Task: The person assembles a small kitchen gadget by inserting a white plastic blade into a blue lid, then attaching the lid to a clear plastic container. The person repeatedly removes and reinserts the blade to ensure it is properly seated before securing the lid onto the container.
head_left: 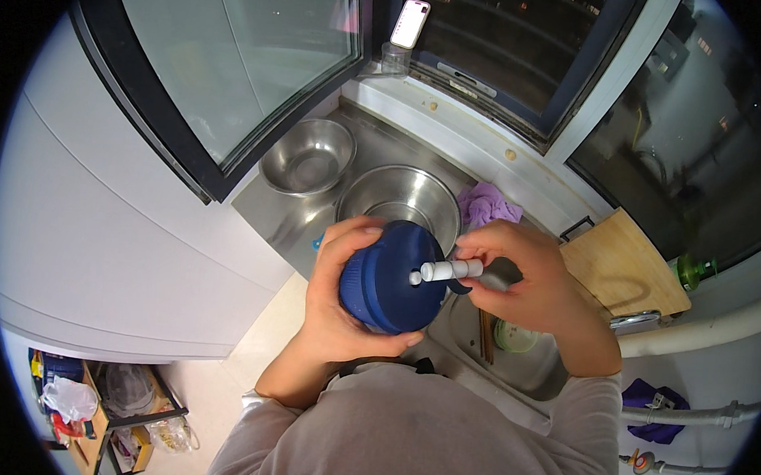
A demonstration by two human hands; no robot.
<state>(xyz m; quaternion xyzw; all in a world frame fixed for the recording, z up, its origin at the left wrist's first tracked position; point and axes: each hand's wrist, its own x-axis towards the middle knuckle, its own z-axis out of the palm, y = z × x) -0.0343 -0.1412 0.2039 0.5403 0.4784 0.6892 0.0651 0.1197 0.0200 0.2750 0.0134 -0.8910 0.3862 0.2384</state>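
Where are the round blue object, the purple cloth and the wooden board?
Round blue object (pixel 396 273), head view: its smooth surface.
Purple cloth (pixel 488 206), head view: its crumpled middle.
Wooden board (pixel 627 265), head view: its flat face.

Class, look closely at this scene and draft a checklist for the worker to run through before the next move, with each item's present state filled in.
1. Left hand supports the blue ribbed container: ok.
2. Right hand has the white segmented tube: ok.
3. Tube joined to the container: cannot tell; its end lies near the hole in the blue top.
4. Container's inside checked: cannot tell; hidden.
5. Sink cleared: not ok; brown sticks and a green-rimmed dish are in it.
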